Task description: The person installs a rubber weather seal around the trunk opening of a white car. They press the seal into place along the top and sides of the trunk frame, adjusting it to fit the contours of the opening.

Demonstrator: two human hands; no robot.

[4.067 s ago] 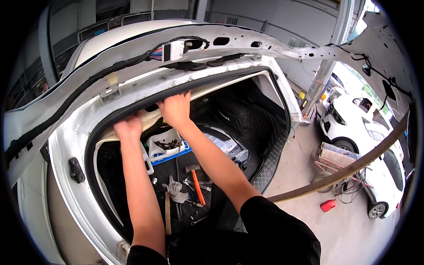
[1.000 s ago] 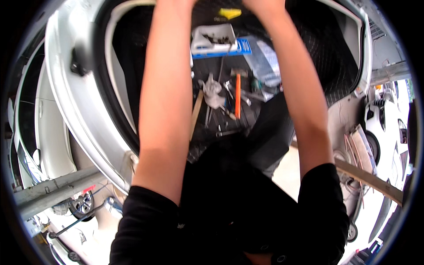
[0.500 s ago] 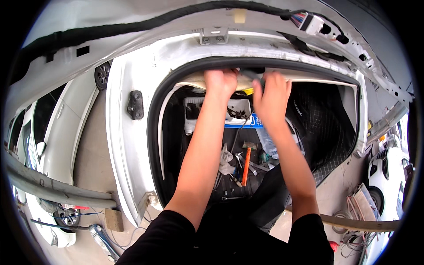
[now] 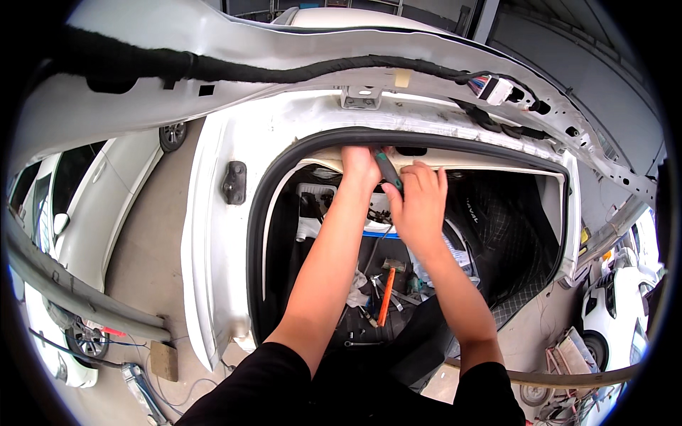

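In the open boot of a white car, my left hand is up at the top edge, under the black rubber seal, fingers mostly hidden. A tool with a green and black handle stands tilted beside it, its upper end by the seal. My right hand is just right of the handle, thumb apart and fingers loosely bent, the thumb near the handle's lower end. Below lie a white tray of dark small parts, an orange-handled hammer, wrenches, a pale crumpled cloth and a plastic bag.
The raised lid with wiring and a connector spans overhead. White cars stand left and right. A bent grey bar, a jack and a cart are beside the car.
The green-handled tool, absent 4.1 seconds ago and blurred half a second ago, now shows clearly between my hands. The view has swung about, and the boot now sits lower than half a second ago.
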